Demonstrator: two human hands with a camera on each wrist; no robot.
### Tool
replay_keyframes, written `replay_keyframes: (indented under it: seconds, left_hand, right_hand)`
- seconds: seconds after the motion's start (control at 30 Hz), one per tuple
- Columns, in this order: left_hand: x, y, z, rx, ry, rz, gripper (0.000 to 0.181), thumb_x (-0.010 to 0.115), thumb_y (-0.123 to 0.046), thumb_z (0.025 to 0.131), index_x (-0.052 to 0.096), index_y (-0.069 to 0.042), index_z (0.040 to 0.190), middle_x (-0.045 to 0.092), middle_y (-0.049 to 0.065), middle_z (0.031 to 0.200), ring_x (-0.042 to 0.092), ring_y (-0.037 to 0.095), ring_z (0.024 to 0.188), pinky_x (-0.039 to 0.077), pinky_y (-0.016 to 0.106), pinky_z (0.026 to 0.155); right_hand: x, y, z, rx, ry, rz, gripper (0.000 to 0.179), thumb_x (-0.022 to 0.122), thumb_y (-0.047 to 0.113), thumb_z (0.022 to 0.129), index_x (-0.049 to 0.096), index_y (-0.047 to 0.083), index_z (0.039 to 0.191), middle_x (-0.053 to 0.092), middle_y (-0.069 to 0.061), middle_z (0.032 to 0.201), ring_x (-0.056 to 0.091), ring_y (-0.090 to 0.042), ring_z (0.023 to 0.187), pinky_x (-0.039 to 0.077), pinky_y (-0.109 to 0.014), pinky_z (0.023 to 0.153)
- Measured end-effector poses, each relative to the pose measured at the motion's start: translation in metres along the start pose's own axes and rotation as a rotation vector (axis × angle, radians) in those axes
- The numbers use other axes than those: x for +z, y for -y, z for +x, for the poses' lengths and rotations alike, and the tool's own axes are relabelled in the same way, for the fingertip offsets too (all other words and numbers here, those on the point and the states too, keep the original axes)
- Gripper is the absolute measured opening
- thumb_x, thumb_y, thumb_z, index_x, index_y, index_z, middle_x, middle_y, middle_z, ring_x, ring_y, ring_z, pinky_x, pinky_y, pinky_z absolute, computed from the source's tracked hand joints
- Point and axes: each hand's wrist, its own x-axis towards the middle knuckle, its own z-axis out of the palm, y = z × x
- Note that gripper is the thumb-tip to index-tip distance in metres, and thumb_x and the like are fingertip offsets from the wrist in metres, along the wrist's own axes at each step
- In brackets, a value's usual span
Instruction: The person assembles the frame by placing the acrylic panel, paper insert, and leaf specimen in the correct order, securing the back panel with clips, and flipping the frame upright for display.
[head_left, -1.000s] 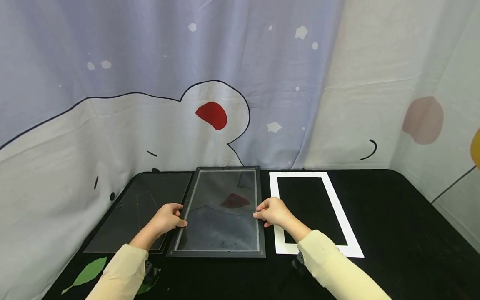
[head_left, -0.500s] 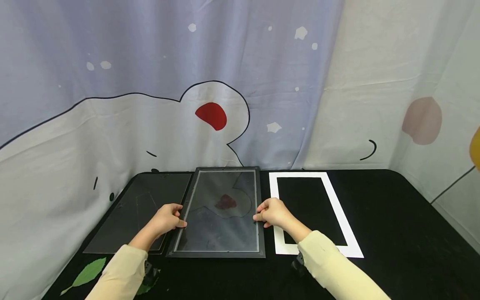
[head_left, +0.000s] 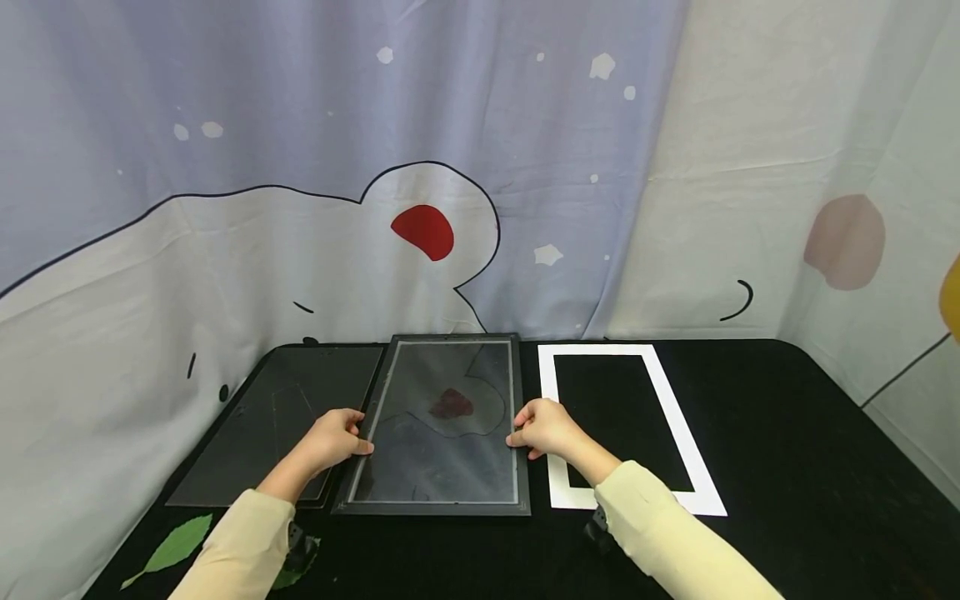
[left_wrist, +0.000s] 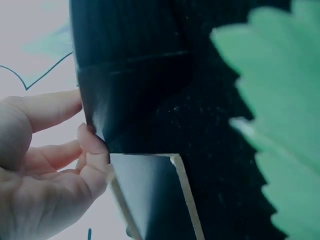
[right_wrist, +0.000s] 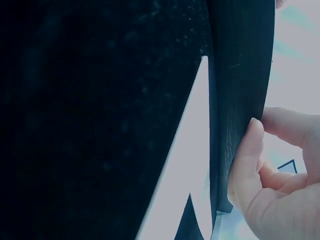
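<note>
A dark picture frame (head_left: 435, 509) lies in the middle of the black table, and the pane (head_left: 442, 450) inside it mirrors the curtain's red patch. My left hand (head_left: 333, 437) grips the left side of the frame, its thumb over the face. Opposite, my right hand (head_left: 551, 429) pinches the right side between thumb and fingers. In the right wrist view those fingertips (right_wrist: 256, 125) sit on the frame's dark edge (right_wrist: 245, 60). The left wrist view has the left hand (left_wrist: 60, 160) at the frame's side, with the dark board's tan edge (left_wrist: 189, 200) just below.
A flat dark backing board (head_left: 232, 450) lies left of the frame. To the right is a white mat border (head_left: 566, 498), partly under the right forearm. One green leaf (head_left: 178, 542) lies front left, another (head_left: 296, 577) beside the left sleeve. A patterned curtain (head_left: 300, 250) hangs behind the table.
Reflections in the pane have shifted: the mirrored red patch is smaller and further left than a second ago. Both hands keep their hold on the frame, almost unmoved.
</note>
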Motion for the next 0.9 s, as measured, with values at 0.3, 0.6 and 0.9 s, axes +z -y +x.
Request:
replay_keyframes:
  seconds: [0.3, 0.6, 0.9]
  left_hand:
    - [-0.006, -0.008, -0.018, 0.01, 0.068, 0.15, 0.07, 0.07, -0.025, 0.088, 0.04, 0.019, 0.134, 0.054, 0.03, 0.12, 0.056, 0.039, 0.105, 0.05, 0.048, 0.081]
    - [-0.017, -0.013, -0.037, 0.039, 0.158, 0.206, 0.091, 0.079, -0.035, 0.079, 0.035, 0.018, 0.138, 0.056, 0.029, 0.121, 0.055, 0.042, 0.11, 0.05, 0.051, 0.084]
    - [-0.016, 0.002, -0.048, 0.094, 0.161, 0.075, 0.099, 0.086, -0.024, 0.071, 0.03, 0.017, 0.142, 0.056, 0.021, 0.115, 0.054, 0.023, 0.081, 0.047, 0.037, 0.067]
  right_hand:
    - [-0.003, -0.003, -0.002, -0.016, 0.029, 0.001, 0.024, 0.079, 0.007, 0.076, 0.061, 0.0, 0.09, 0.055, -0.005, 0.068, 0.055, -0.014, 0.05, 0.053, -0.028, 0.05]
    - [-0.028, -0.004, -0.018, -0.072, 0.063, 0.039, 0.033, 0.077, 0.012, 0.079, 0.061, -0.005, 0.103, 0.054, -0.005, 0.076, 0.056, -0.016, 0.06, 0.053, -0.029, 0.056]
    - [-0.078, -0.022, -0.041, -0.115, 0.006, 0.011, 0.046, 0.075, 0.02, 0.084, 0.058, -0.007, 0.116, 0.059, -0.008, 0.088, 0.058, -0.022, 0.076, 0.053, -0.033, 0.065]
